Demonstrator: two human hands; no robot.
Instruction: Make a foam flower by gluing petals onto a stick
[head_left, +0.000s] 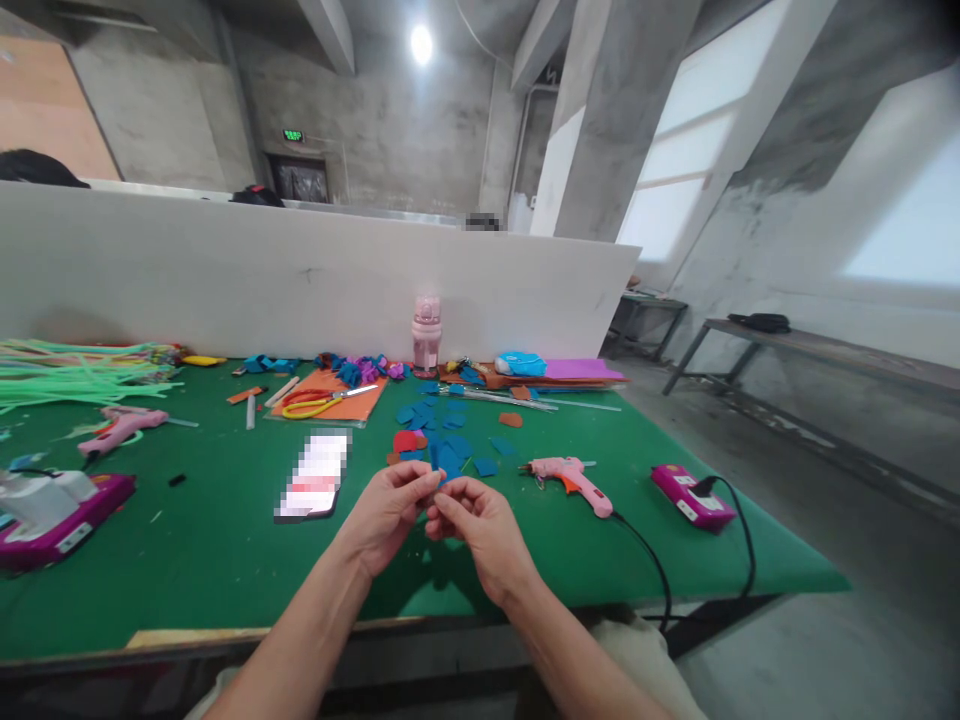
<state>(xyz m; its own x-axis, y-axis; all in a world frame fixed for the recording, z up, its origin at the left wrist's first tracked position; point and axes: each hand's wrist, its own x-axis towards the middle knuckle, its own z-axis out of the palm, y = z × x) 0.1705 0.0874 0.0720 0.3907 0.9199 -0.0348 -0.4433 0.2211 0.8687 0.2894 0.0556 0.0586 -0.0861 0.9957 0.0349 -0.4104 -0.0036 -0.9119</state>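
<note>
Over the front middle of the green table (pixel 225 560), my left hand (pixel 388 510) and my right hand (pixel 480 525) meet fingertip to fingertip. Between the pinched fingers is a small blue felt piece (pixel 434 452), part of it standing up above my left thumb. Both hands are closed on it; the fingers cover its lower part. Just beyond them lie loose blue felt pieces (pixel 454 419) and a red felt piece (pixel 407 441). A pink hot glue gun (pixel 574 478) rests on its side to the right of my right hand.
Left of my hands lies a phone (pixel 315 475). Farther back are scissors (pixel 319 402) on orange sheets, a pink bottle (pixel 427 340) and green stems (pixel 90 372). A purple power strip (pixel 691 497) with a black cord sits at right, another glue gun (pixel 120 430) at left.
</note>
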